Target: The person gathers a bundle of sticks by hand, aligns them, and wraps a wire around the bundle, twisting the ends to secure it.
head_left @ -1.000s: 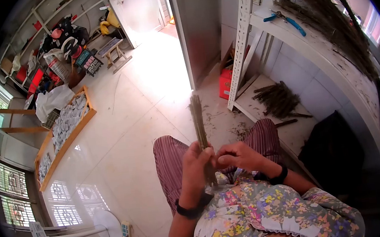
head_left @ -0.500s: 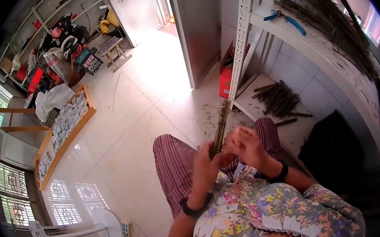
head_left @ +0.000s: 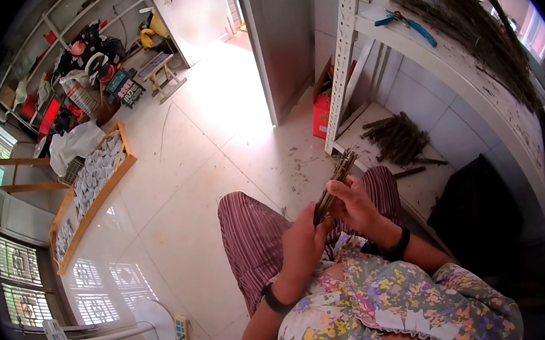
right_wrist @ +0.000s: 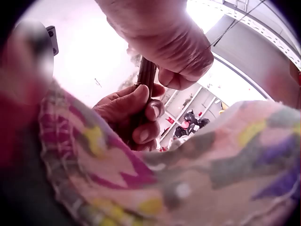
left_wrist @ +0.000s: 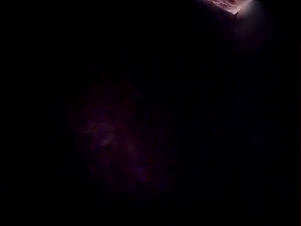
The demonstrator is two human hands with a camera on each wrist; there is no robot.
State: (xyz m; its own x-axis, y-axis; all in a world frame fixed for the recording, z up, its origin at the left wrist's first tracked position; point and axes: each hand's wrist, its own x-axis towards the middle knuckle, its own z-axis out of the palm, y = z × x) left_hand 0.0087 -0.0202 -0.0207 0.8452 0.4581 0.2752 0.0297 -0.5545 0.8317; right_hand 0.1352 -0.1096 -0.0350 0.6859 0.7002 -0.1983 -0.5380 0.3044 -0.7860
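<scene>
Clamping the stick bundle (head_left: 344, 168): left hand (head_left: 302, 241) and right hand (head_left: 354, 202) — well left of grip, wooden tray (head_left: 108, 201) holds grey pieces (head_left: 95, 177).

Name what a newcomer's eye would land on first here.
Probably the white glare on the floor by the open door. Next, likely the bundle of dark stalks just below the head view's centre, gripped low by the left hand and higher by the right hand. The blue-handled pliers also stand out, on the white shelf at upper right.
</scene>
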